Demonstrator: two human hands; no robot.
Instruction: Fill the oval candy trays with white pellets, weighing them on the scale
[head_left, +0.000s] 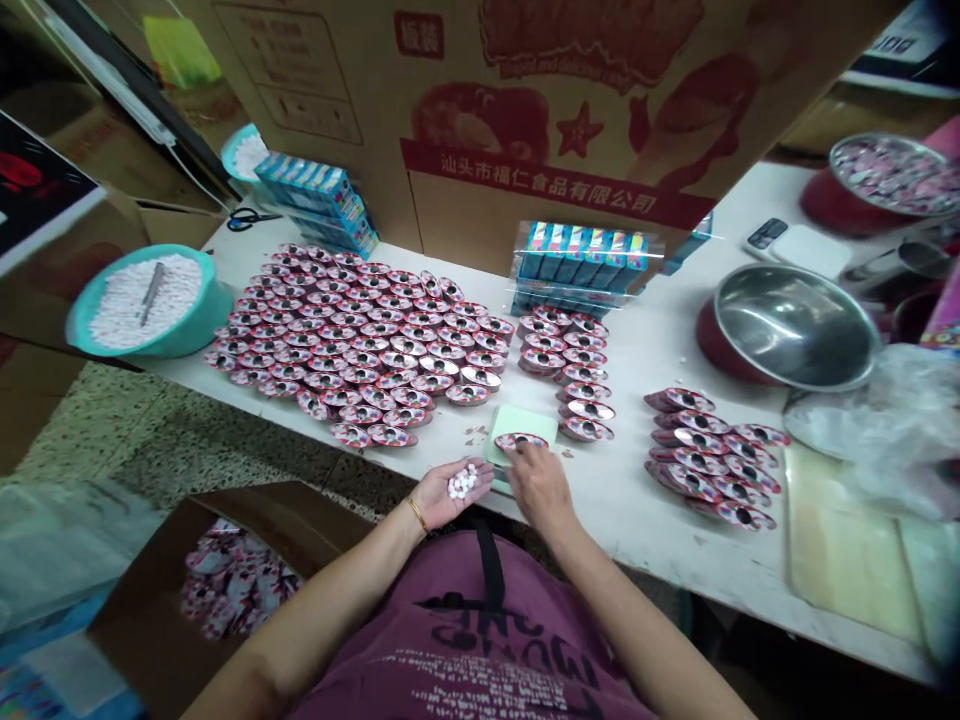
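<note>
My left hand (447, 497) lies palm up at the table's front edge. Small white candies (465, 482) rest in a little heap on that palm. Just to its right, my right hand (541, 488) has its fingers pinched together over an oval red-and-white packet (520, 441). Whatever the fingertips hold is hidden. The packet stands on a pale green scale (511, 417). Rows of similar oval packets (375, 345), with dark openings on top, fill the table to the left. Smaller groups of these packets (585, 355) stand behind and to the right of the scale.
A turquoise basin (217, 310) of white candies with a scoop (152, 293) sits left. Blue boxes (577, 265) stand before a big carton (360, 190). At right are a steel bowl (795, 320) and plastic bags (892, 430). An open carton (142, 610) holds loose packets below left.
</note>
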